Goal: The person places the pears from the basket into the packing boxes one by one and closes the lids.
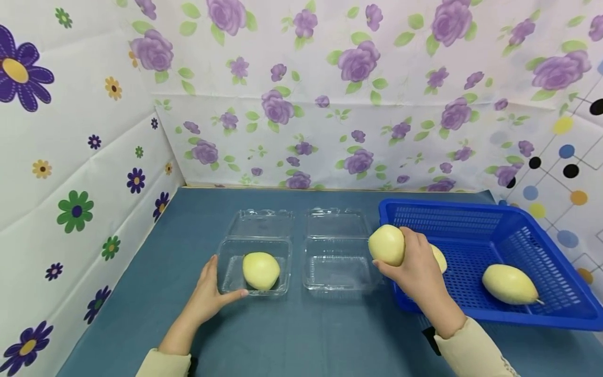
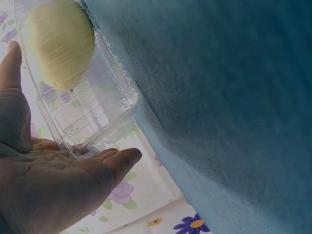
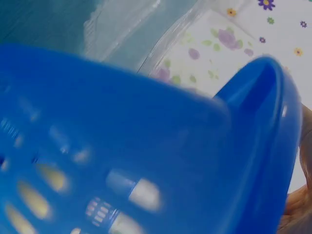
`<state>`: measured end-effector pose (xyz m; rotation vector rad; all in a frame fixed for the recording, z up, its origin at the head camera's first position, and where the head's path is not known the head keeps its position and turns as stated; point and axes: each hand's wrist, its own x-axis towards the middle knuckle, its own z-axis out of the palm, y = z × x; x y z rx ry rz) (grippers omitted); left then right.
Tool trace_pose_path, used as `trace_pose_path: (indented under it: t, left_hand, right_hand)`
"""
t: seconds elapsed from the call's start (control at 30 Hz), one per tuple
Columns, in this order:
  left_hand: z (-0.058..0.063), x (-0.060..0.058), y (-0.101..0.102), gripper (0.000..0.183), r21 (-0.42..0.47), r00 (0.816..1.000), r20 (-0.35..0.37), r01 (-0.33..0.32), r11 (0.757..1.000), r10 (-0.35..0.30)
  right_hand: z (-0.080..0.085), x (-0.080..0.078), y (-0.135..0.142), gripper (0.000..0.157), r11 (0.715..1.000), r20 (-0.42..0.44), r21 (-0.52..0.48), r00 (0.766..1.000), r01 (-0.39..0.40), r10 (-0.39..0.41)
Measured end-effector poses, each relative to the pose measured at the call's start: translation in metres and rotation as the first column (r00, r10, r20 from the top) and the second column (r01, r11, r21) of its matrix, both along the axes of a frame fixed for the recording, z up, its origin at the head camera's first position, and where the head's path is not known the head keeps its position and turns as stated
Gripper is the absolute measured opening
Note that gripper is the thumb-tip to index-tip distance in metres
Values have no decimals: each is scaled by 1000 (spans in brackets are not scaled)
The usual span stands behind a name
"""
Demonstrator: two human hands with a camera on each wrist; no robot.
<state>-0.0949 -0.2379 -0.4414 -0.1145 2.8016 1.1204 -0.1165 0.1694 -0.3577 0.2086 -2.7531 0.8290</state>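
Observation:
My left hand point(image 1: 220, 284) rests with straight fingers against the left side of a clear plastic clamshell box point(image 1: 254, 264), thumb along its front edge. A pale yellow fruit point(image 1: 260, 270) lies inside that box. The left wrist view shows the same box point(image 2: 92, 112) and fruit point(image 2: 61, 44) above my palm point(image 2: 44, 185). My right hand point(image 1: 394, 254) grips a second yellow fruit point(image 1: 383, 243) over the left rim of a blue basket point(image 1: 556, 246). An empty clamshell box point(image 1: 335, 262) with its lid open stands between the two hands.
In the basket lie another yellow fruit point(image 1: 510, 284) and one partly hidden behind my right hand point(image 1: 440, 257). Flowered walls close in the blue table point(image 1: 301, 335) at the left and back. The right wrist view is a blurred basket wall point(image 3: 146, 146).

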Motion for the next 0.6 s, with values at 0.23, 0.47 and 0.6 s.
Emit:
trace_pose_path:
  t: [0.23, 0.47, 0.6]
  left_hand:
    - [0, 0, 1, 121, 1, 1000, 1, -2, 1000, 2]
    - [2, 1, 0, 122, -3, 1000, 6, -11, 1000, 11]
    - [1, 1, 1, 121, -7, 1000, -8, -17, 1000, 16]
  right_hand:
    - [-2, -2, -16, 78, 998, -10, -14, 998, -55, 55]
    - [-2, -5, -30, 79, 996, -39, -5, 995, -92, 92]
    - [-3, -7, -38, 79, 995, -53, -8, 994, -101, 100]
